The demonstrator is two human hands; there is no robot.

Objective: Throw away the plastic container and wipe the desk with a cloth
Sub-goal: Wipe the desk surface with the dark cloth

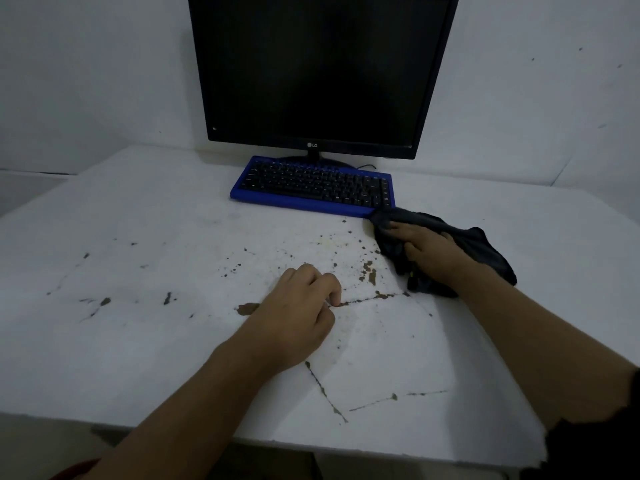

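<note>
A dark cloth (485, 247) lies bunched on the white desk (138, 341), just right of the keyboard's near right corner. My right hand (429, 251) presses flat on top of the cloth, fingers spread toward the keyboard. My left hand (301, 313) rests on the desk in the middle, fingers curled under, holding nothing. Brown stains and specks (369, 271) mark the desk between and around my hands. No plastic container is in view.
A blue keyboard with black keys (311, 185) sits at the back centre, with a dark LG monitor (318, 71) behind it. A white wall stands behind. The desk's near edge (311, 441) runs across the bottom.
</note>
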